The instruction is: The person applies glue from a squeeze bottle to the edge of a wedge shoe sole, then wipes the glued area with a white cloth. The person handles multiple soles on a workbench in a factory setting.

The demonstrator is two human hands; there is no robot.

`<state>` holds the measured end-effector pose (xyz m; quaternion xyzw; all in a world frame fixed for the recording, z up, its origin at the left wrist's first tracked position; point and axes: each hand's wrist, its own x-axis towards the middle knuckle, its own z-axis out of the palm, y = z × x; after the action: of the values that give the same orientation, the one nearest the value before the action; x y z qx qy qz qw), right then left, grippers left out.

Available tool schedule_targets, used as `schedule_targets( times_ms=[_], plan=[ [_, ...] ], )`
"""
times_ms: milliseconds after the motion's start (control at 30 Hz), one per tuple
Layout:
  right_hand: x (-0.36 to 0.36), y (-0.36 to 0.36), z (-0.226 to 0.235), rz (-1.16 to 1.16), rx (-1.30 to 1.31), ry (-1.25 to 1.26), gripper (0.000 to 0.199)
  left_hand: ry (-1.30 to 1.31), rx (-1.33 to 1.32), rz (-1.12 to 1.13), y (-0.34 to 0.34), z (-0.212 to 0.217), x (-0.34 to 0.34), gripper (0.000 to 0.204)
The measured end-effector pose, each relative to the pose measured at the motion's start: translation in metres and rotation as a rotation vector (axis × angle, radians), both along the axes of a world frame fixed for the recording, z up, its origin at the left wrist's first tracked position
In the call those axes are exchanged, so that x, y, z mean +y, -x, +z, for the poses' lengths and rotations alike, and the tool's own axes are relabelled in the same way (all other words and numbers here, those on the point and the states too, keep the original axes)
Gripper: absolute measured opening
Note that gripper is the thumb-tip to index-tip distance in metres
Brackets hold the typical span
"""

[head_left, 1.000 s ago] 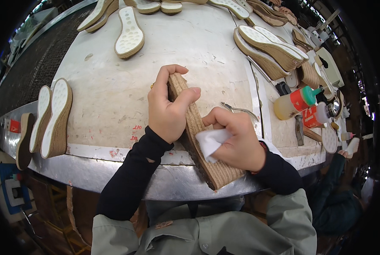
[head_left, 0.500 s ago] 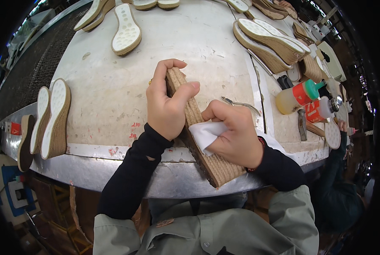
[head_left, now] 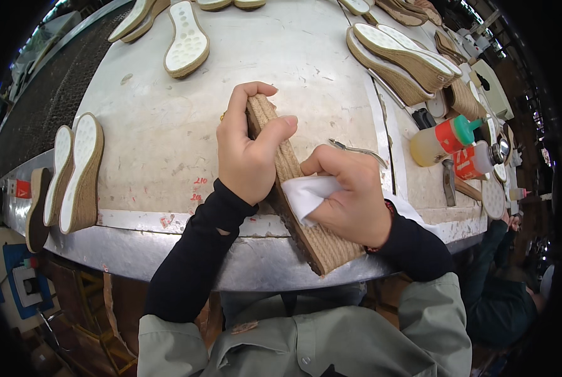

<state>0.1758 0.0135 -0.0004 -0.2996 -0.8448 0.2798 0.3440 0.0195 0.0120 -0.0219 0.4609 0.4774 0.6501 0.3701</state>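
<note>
A wedge shoe sole [head_left: 331,250] wrapped in tan braided rope is tilted on its side at the near edge of the table, its dark underside turned to the left. My left hand [head_left: 251,147] is closed round its narrow far end, thumb on the rope side and fingers over the tip. Against the rope at the middle of the sole, my right hand [head_left: 354,195] pinches a white cloth [head_left: 307,196]. More of the cloth trails out under my right wrist.
Pliers [head_left: 356,151] lie just beyond my right hand. To the right are a green-capped bottle [head_left: 441,143], a second red-labelled bottle [head_left: 472,161] and a hammer [head_left: 449,182]. Wedge soles [head_left: 83,176] stand at the left edge, others [head_left: 406,60] farther off. A co-worker's sleeve [head_left: 491,251] shows at right.
Both hands keep their grip, and the cloth stays at nearly the same spot on the sole. At the right, the co-worker has shifted and their hands show more.
</note>
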Motion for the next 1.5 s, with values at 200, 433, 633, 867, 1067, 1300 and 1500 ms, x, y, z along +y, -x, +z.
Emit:
schedule_targets(
  times_ms=[200,433,633,867,1067,1300,1500],
  plan=[
    [0.001,-0.002,0.010,0.036,-0.082,0.112,0.029,-0.003,0.020,0.023,0.005,-0.002,0.000,0.030],
    [0.000,-0.003,0.013,0.040,-0.051,0.137,0.028,0.019,0.000,-0.001,0.004,-0.001,0.000,0.031],
    [0.001,0.005,0.002,0.074,0.058,-0.004,0.025,0.018,-0.007,-0.014,0.003,0.002,-0.001,0.031],
    [0.000,0.005,0.002,0.103,0.050,0.033,0.021,0.022,0.007,-0.015,0.003,0.000,0.000,0.032],
    [0.004,-0.004,0.006,0.171,-0.029,0.015,0.021,0.020,0.009,-0.015,0.005,0.000,0.000,0.032],
    [0.008,0.001,0.000,0.025,0.310,0.074,0.014,0.022,0.028,-0.038,0.005,0.002,0.001,0.034],
    [0.028,-0.014,0.017,0.228,0.609,0.546,0.017,0.063,-0.025,-0.103,0.020,0.005,0.004,0.037]
  ],
)
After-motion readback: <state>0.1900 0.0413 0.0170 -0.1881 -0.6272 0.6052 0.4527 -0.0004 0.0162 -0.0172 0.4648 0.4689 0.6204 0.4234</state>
